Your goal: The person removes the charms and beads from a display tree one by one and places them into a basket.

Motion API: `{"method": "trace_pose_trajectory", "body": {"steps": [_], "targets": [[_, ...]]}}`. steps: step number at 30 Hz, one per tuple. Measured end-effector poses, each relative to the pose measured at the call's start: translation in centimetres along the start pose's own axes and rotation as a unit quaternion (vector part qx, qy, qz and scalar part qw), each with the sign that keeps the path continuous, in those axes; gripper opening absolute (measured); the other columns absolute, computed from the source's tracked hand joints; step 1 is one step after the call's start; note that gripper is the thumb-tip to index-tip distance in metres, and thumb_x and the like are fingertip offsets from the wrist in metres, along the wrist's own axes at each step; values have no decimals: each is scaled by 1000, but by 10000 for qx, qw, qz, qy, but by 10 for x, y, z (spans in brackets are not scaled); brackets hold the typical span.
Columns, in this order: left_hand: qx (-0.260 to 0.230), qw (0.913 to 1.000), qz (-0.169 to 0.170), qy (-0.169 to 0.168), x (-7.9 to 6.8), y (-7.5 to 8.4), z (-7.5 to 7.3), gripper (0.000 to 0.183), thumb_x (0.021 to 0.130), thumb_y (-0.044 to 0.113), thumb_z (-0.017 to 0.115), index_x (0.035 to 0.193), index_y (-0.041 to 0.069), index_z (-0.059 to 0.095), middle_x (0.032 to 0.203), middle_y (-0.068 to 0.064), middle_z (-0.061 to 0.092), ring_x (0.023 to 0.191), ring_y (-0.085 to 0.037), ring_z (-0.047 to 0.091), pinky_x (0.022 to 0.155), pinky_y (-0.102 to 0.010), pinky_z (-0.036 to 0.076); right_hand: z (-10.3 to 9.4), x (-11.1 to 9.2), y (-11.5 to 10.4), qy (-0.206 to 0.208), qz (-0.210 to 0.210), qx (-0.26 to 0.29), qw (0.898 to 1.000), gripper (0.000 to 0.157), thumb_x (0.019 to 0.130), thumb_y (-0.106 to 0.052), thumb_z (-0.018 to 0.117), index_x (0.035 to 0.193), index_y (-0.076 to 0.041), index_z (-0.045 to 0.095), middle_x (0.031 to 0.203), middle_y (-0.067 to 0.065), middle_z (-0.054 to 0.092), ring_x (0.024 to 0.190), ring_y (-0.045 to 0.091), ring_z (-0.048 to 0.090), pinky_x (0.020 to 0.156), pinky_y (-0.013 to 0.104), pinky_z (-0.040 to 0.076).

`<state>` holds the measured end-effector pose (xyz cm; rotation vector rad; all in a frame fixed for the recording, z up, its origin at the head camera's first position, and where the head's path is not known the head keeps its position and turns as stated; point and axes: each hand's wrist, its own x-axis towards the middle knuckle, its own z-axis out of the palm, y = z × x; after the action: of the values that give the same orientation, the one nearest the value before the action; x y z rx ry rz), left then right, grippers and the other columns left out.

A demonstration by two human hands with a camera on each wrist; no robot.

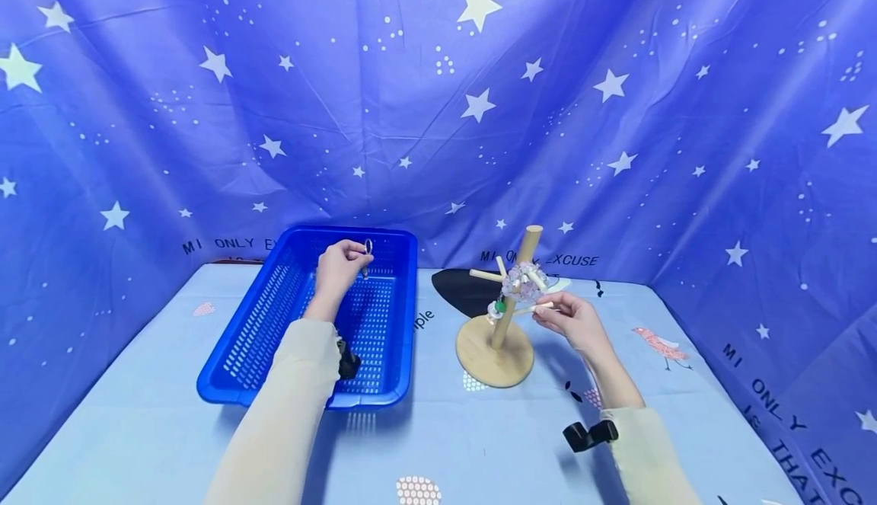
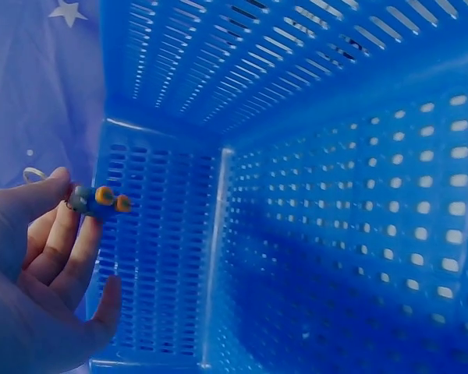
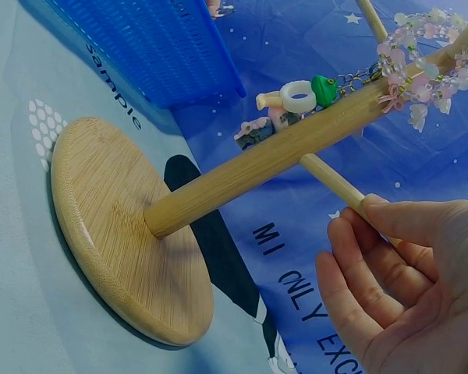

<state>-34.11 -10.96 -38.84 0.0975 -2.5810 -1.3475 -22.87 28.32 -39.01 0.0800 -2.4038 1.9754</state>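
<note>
My left hand (image 1: 336, 270) is over the far part of the blue basket (image 1: 412, 299), pinching a keychain (image 2: 101, 196) by its metal ring end. A small blue-grey figure with orange parts hangs from that ring. With thumb and fingertips, my right hand (image 1: 570, 322) grips a short side peg (image 3: 337, 182) on the wooden stand (image 1: 495, 368). Pink and clear beaded bracelets (image 1: 524, 282) hang on upper pegs of the stand. On the post's other side dangles a charm keychain (image 3: 298, 97) with a green frog head and a white ring.
Behind the table rises a purple-blue cloth backdrop (image 1: 384, 124) with stars. The light blue printed tablecloth (image 1: 473, 444) lies under the basket and the stand, which stand apart. A black wrist strap (image 1: 591, 436) sits by the right sleeve.
</note>
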Motion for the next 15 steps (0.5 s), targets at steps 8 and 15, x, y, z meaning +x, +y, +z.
{"method": "trace_pose_trajectory", "body": {"steps": [8, 15], "targets": [[504, 9970, -134, -574, -1, -6, 5, 25, 93, 25, 70, 110, 6, 69, 105, -14, 76, 96, -29, 68, 86, -44, 52, -1, 0, -1, 29, 22, -77, 10000, 34, 98, 0, 57, 123, 20, 48, 89, -10, 70, 84, 0, 69, 84, 19, 59], [1183, 9870, -174, -1070, 0, -12, 6, 24, 91, 25, 71, 108, 8, 71, 107, -11, 76, 101, -30, 68, 90, -48, 52, -2, 1, 1, -12, -25, -21, 10000, 29, 97, 2, 57, 120, 19, 51, 87, -10, 70, 84, 1, 70, 84, 20, 59]]}}
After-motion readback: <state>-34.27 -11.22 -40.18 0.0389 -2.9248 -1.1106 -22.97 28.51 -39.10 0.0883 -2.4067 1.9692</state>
